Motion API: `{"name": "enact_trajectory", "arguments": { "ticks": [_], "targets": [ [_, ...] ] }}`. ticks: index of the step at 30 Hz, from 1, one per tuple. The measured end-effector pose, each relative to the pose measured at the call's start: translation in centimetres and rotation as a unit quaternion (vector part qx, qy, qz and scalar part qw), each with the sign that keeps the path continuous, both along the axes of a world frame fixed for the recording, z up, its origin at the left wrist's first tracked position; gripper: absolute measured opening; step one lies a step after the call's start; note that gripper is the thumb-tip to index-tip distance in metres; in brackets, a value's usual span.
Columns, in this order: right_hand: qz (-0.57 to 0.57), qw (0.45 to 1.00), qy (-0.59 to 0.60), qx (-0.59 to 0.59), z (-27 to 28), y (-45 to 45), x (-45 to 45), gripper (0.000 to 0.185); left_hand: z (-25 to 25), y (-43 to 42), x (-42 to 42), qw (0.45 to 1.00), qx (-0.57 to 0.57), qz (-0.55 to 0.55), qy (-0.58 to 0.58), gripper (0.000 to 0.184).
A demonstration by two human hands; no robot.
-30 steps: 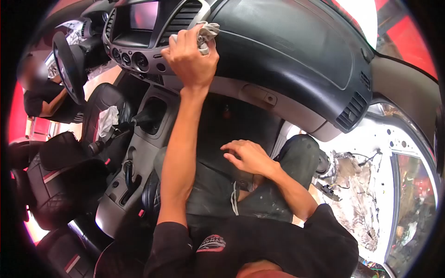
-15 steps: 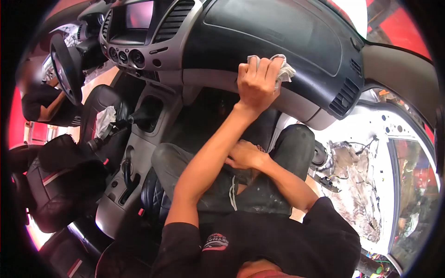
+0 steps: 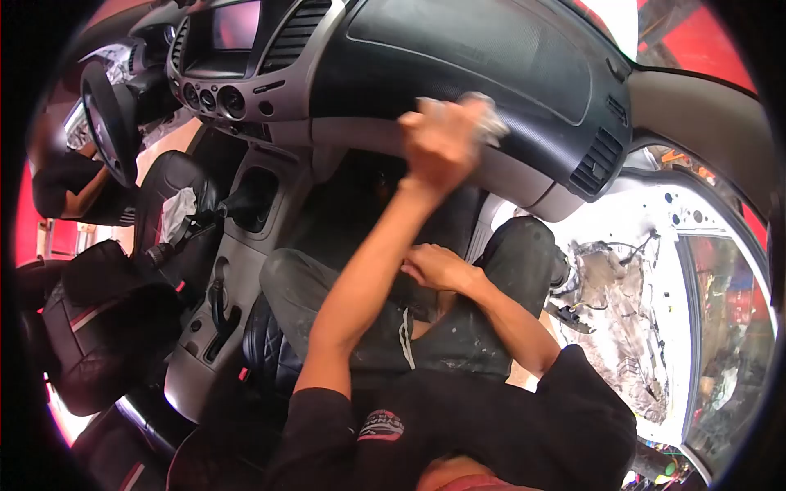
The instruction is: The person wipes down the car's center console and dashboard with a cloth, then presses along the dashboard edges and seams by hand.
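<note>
My left hand is closed on a crumpled whitish cloth, at the lower edge of the black dashboard panel on the passenger side. Motion blurs both the hand and the cloth, so whether they touch the panel is unclear. Down at my lap, my right hand rests between my bent knees, close to the left forearm. Its fingers bend downward and their tips are hidden; nothing shows in it.
At the left, another person sits behind the steering wheel. A white cloth lies by the seat near the gear lever. The centre console runs beside me. To the right stands the stripped door.
My left hand and the cloth have shifted slightly left and are now blurred. My right hand stays at my lap, with its fingers slightly more visible. The whole view has shifted a little left.
</note>
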State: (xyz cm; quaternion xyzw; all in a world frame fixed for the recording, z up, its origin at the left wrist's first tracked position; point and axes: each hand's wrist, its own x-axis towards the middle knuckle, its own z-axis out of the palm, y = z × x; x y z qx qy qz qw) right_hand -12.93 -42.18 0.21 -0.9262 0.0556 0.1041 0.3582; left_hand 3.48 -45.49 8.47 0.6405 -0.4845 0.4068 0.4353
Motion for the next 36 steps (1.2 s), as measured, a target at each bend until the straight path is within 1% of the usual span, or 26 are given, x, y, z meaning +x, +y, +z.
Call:
{"name": "enact_trajectory", "arguments": {
  "ticks": [2, 3, 4, 5, 7, 8, 9, 10, 13, 14, 15, 16, 17, 18, 19, 21, 23, 25, 28, 29, 30, 31, 33, 34, 35, 36],
  "targets": [
    [-0.045, 0.994, -0.061, 0.073, 1.3, -0.1, -0.8, 0.022, 0.2, 2.8, 5.6, 0.993, -0.057, 0.094, 0.031, 0.031],
    [-0.076, 0.991, -0.066, 0.083, 2.1, -0.3, -1.3, 0.022, 0.5, 4.4, 8.1, 0.98, -0.083, 0.152, 0.099, 0.024],
    [-0.106, 0.987, -0.069, 0.094, 2.6, -0.6, -2.0, 0.021, 0.1, 5.7, 10.4, 0.965, -0.125, 0.19, 0.132, 0.025],
    [-0.134, 0.983, -0.072, 0.104, 2.9, -0.9, -2.5, 0.02, 0.3, 6.1, 10.0, 0.96, -0.108, 0.236, 0.107, 0.028],
    [-0.224, 0.956, -0.187, 0.008, 3.3, -1.5, -2.7, 0.017, -0.3, 3.6, 7.8, 0.944, -0.197, 0.185, 0.187, 0.03],
    [-0.261, 0.933, -0.246, 0.016, 3.9, -1.7, -2.5, 0.017, -0.5, 2.2, 5.3, 0.95, -0.189, 0.167, 0.186, 0.037],
    [-0.298, 0.904, -0.305, 0.02, 4.4, -1.9, -2.2, 0.016, -0.9, 0.6, 2.5, 0.958, -0.179, 0.099, 0.199, 0.042],
    [-0.349, 0.858, -0.374, 0.052, 4.4, -2.0, -2.0, 0.015, -2.4, -1.0, -0.4, 0.973, -0.136, 0.071, 0.173, 0.047],
    [-0.307, 0.776, -0.539, -0.117, 6.4, -4.1, -2.9, 0.02, -4.4, -3.6, -6.7, 0.992, -0.079, -0.073, 0.07, 0.046],
    [-0.261, 0.733, -0.593, -0.207, 7.6, -5.5, -4.0, 0.027, -4.3, -2.9, -6.5, 0.994, -0.044, -0.076, 0.068, 0.045],
    [-0.254, 0.717, -0.588, -0.275, 10.0, -6.0, -6.5, 0.032, -4.2, -1.6, -4.6, 0.995, -0.009, -0.079, 0.062, 0.045],
    [-0.279, 0.689, -0.56, -0.366, 11.9, -6.2, -10.1, 0.03, -3.9, -0.9, -3.0, 0.997, -0.043, -0.025, 0.066, 0.042],
    [-0.298, 0.635, -0.541, -0.465, 12.7, -7.5, -14.4, 0.024, -3.3, 0.1, -0.9, 0.992, -0.088, -0.026, 0.088, 0.041],
    [-0.348, 0.574, -0.531, -0.517, 14.2, -8.0, -18.8, 0.019, -2.7, 2.2, 0.8, 0.993, -0.049, 0.019, 0.11, 0.039],
    [-0.4, 0.512, -0.514, -0.561, 15.6, -8.4, -23.1, 0.015, -3.2, 3.3, 2.4, 0.99, -0.071, 0.02, 0.12, 0.036],
    [-0.449, 0.406, -0.344, -0.718, 18.3, -8.3, -32.0, 0.018, -4.0, 5.0, 4.5, 0.991, -0.064, 0.053, 0.109, 0.035],
    [-0.5, 0.305, -0.227, -0.778, 19.0, -8.7, -40.3, 0.022, -4.9, 5.5, 5.0, 0.991, -0.068, 0.045, 0.108, 0.036],
    [-0.563, 0.235, -0.167, -0.775, 18.5, -8.4, -47.0, 0.024, -5.1, 4.7, 5.7, 0.973, -0.163, 0.018, 0.159, 0.035],
    [-0.594, 0.215, -0.152, -0.76, 16.5, -8.7, -54.4, 0.037, -2.5, 2.8, 5.3, 0.942, -0.236, 0.143, 0.19, 0.029],
    [-0.598, 0.215, -0.157, -0.756, 15.6, -9.2, -55.9, 0.041, -2.0, 2.1, 4.6, 0.947, -0.223, 0.133, 0.188, 0.029],
    [-0.604, 0.199, -0.187, -0.749, 14.8, -9.7, -56.5, 0.053, -1.1, 1.2, 3.5, 0.951, -0.215, 0.124, 0.185, 0.03],
    [-0.579, 0.168, -0.193, -0.774, 14.0, -10.2, -57.3, 0.055, -0.5, -0.1, 2.1, 0.955, -0.206, 0.114, 0.181, 0.03],
    [-0.571, 0.15, -0.213, -0.778, 14.0, -10.1, -56.0, 0.05, 1.1, -3.5, -3.8, 0.984, -0.144, -0.001, 0.104, 0.035],
    [-0.561, 0.15, -0.219, -0.784, 13.9, -10.1, -55.9, 0.049, 1.8, -4.6, -7.6, 0.993, -0.053, 0.008, 0.109, 0.04],
    [-0.55, 0.153, -0.228, -0.788, 13.8, -10.3, -56.1, 0.048, 1.2, -6.4, -9.5, 0.994, -0.03, -0.081, 0.073, 0.044],
    [-0.544, 0.145, -0.213, -0.798, 13.4, -10.3, -57.1, 0.049, 1.3, -7.9, -11.1, 0.995, 0.005, -0.099, 0.014, 0.047]
  ]
}}
